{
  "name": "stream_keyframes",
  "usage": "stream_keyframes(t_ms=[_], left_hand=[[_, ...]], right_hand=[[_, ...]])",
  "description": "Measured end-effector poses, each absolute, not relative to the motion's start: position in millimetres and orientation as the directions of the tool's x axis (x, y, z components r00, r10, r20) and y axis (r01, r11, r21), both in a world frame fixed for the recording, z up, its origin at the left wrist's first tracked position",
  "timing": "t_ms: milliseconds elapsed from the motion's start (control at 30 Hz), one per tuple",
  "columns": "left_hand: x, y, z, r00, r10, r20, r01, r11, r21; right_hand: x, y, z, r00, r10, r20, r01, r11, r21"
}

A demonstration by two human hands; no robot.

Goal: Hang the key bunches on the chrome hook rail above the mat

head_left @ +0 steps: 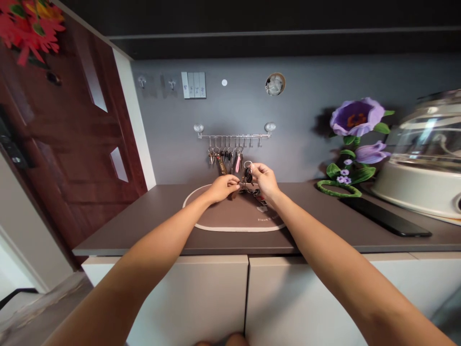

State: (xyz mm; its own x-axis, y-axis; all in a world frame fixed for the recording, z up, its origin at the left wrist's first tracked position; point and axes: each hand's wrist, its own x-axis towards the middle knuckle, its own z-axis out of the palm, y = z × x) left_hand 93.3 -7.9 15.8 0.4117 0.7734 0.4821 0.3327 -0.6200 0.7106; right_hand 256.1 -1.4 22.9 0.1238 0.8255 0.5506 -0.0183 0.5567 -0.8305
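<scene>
A bunch of keys on a ring (248, 174) hangs from the pinched fingers of my right hand (264, 179), above an oval brown mat (230, 218). My left hand (224, 188) is closed at the left of that bunch, its thumb and forefinger together; what they hold is too small to make out. More keys (256, 193) lie on the mat between and below my hands. Behind them, a hook rail (234, 136) on the wall carries several key rings, one with a pink tag (238, 162) and one with a brown strap (221, 165).
On the right of the counter (144, 216) are a black phone (387, 216), purple knitted flowers (356, 117) and a white appliance with a clear lid (418, 178). A dark red door (90, 158) stands left. A dark shelf (252, 45) overhangs the counter.
</scene>
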Motion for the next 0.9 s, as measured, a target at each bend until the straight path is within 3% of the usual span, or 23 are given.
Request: stream_keyframes(t_ms=[233, 500, 900], left_hand=[[96.3, -14.5, 15.1, 0.494, 0.708, 0.504, 0.405, -0.7, 0.588], [93.1, -10.8, 14.3, 0.452, 0.618, 0.644, 0.541, -0.763, 0.353], [89.8, -0.7, 8.8, 0.39, 0.626, 0.675, 0.614, -0.723, 0.316]], right_hand=[[254.2, -4.6, 23.4, 0.078, 0.835, 0.545, -0.111, 0.551, -0.827], [250.9, -2.7, 22.2, 0.131, 0.838, 0.53, -0.122, 0.544, -0.83], [251.3, 27.5, 62.9, 0.242, 0.803, 0.545, -0.058, 0.572, -0.818]])
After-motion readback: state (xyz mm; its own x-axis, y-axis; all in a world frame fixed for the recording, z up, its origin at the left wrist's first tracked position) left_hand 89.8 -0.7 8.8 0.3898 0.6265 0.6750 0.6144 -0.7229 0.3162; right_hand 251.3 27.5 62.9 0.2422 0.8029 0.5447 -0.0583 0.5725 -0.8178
